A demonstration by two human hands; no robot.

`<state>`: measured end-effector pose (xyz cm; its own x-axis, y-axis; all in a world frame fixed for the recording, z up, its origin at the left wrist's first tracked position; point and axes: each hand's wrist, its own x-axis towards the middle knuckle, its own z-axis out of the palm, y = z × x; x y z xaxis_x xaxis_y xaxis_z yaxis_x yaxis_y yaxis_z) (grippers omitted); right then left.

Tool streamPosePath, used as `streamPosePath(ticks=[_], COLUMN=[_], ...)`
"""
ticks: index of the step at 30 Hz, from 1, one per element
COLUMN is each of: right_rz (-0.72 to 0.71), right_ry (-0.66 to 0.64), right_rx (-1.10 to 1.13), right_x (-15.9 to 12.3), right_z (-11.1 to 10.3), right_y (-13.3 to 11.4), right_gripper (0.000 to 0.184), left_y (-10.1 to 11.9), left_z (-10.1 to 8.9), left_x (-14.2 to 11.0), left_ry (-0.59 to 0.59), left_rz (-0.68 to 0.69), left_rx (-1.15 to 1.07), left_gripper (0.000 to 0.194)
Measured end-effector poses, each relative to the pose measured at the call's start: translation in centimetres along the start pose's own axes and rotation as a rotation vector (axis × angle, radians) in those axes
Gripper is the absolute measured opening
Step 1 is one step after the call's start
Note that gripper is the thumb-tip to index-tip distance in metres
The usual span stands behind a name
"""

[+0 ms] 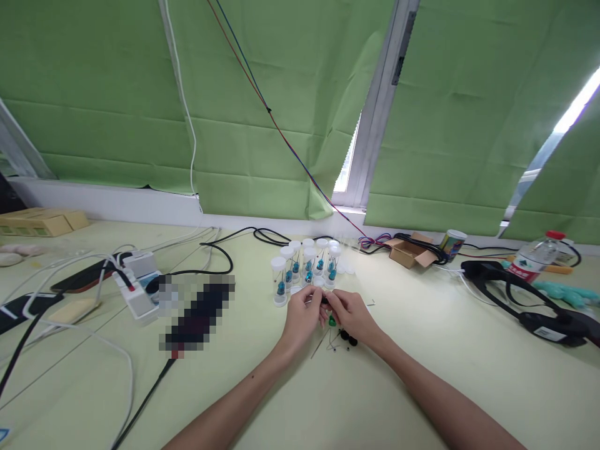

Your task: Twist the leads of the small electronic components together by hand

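My left hand point(303, 312) and my right hand point(352, 315) meet over the table, fingertips closed together on a small black piece point(324, 300). Its kind is mostly hidden by the fingers. Just below the hands lie a small green part point(332, 320), a thin metal rod point(319, 345), fine wire and black round pieces point(349, 338). Behind the hands stand several clear tubes with white caps point(280, 282), upright, each with a blue part and thin wires inside.
A white power strip point(135, 294) and tangled cables lie at left, near a blurred dark device point(199, 315). At right are an open cardboard box point(410, 251), a can point(452, 244), a black headset-like frame point(529, 306) and a red-capped bottle point(537, 256). Green blinds point(262, 150) hang behind.
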<state>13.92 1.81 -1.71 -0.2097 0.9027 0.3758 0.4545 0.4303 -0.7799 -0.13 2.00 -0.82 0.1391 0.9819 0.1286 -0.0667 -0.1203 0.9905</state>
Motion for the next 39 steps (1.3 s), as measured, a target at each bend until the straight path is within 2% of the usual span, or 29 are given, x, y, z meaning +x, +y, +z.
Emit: streamPosePath(ticks=[19, 23, 39], right_rz=[0.054, 0.028, -0.001], right_ry=[-0.008, -0.007, 0.024], right_rx=[0.037, 0.069, 0.097], right_x=[0.05, 0.00, -0.07], right_z=[0.06, 0.04, 0.15], right_y=[0.11, -0.05, -0.07], right_gripper=[0.044, 0.039, 0.039], left_y=[-0.24, 0.00, -0.25], left_z=[-0.06, -0.08, -0.15], left_x=[0.04, -0.08, -0.16], left_ry=[0.019, 0.023, -0.022], left_rz=[0.009, 0.009, 0.075], left_rx=[-0.020, -0.016, -0.037], left_gripper=[0.035, 0.034, 0.026])
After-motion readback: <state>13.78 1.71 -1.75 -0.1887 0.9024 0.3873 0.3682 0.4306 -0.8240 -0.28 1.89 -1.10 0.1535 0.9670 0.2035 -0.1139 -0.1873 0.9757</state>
